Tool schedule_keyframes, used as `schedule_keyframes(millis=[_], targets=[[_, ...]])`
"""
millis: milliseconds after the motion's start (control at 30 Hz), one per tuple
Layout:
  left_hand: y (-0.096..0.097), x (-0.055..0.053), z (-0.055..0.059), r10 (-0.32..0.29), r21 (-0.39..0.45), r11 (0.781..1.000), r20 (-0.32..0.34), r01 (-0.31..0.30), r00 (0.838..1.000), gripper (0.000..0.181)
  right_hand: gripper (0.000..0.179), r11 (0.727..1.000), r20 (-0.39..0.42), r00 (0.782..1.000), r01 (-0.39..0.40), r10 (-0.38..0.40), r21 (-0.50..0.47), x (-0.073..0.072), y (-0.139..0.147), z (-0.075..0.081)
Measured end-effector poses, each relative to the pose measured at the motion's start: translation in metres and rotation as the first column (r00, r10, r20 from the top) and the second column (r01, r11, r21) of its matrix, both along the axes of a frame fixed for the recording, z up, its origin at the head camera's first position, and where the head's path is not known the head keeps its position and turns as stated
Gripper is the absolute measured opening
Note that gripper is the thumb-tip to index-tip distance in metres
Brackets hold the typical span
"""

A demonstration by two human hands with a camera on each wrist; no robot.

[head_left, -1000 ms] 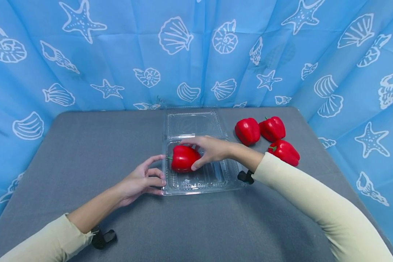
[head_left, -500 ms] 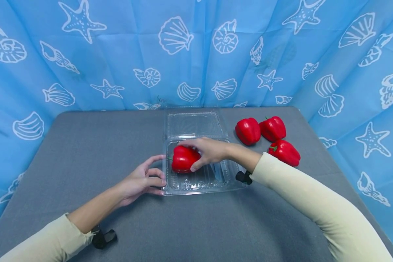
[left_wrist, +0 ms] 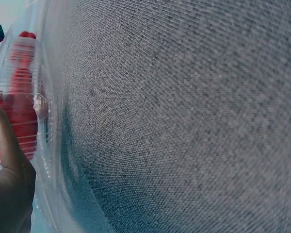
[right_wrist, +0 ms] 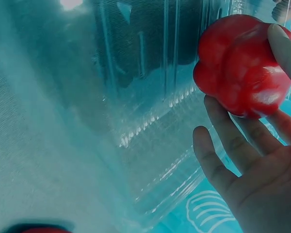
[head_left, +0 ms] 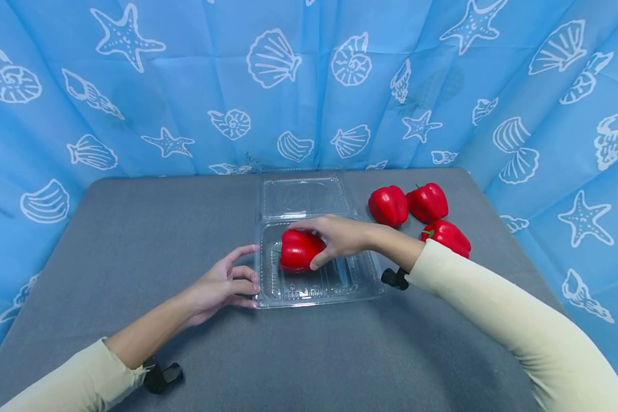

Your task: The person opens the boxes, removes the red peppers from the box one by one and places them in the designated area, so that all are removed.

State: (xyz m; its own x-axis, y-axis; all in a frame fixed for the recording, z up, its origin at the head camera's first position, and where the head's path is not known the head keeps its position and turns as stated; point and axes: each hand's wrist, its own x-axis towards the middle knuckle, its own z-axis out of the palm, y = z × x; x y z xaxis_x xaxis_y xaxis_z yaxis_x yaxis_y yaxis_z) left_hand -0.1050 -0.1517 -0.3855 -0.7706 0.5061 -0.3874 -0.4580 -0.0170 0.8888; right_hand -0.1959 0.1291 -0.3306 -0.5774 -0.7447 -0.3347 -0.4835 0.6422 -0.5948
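My right hand (head_left: 342,236) grips a red bell pepper (head_left: 300,252) lying on its side, its green stem pointing left. The pepper is over the base of a clear plastic clamshell container (head_left: 316,296), whose lid (head_left: 306,197) lies folded back. In the right wrist view, the thumb and fingers span the pepper (right_wrist: 242,68), one finger standing apart from it. With spread, loosely bent fingers, my left hand (head_left: 221,286) touches the container's left side. The left wrist view catches only part of that hand (left_wrist: 9,165) beside the clear wall, with red blurred behind it.
Three more red bell peppers lie at the back right: one on the left (head_left: 388,206), one behind (head_left: 428,202), one in front (head_left: 449,237), partly behind the right sleeve. A grey cloth covers the table (head_left: 170,229). A blue shell-patterned curtain (head_left: 195,74) hangs around it.
The right hand and the bell pepper in it have shifted slightly to the right inside the container. The left hand keeps its place at the container's left side.
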Motion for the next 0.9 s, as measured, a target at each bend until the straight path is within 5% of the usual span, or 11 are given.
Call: schedule_keyframes(millis=[567, 900], targets=[[0.000, 0.001, -0.004, -0.007, 0.019, 1.000, -0.021, 0.008, 1.000, 0.088, 0.089, 0.999, -0.058, 0.998, 0.015, -0.018, -0.038, 0.007, 0.039, 0.023], [0.001, 0.002, -0.003, -0.004, 0.001, 1.000, -0.024, 0.004, 1.000, 0.088, 0.094, 0.998, -0.175, 0.983, 0.060, -0.053, 0.034, 0.015, 0.068, 0.048]])
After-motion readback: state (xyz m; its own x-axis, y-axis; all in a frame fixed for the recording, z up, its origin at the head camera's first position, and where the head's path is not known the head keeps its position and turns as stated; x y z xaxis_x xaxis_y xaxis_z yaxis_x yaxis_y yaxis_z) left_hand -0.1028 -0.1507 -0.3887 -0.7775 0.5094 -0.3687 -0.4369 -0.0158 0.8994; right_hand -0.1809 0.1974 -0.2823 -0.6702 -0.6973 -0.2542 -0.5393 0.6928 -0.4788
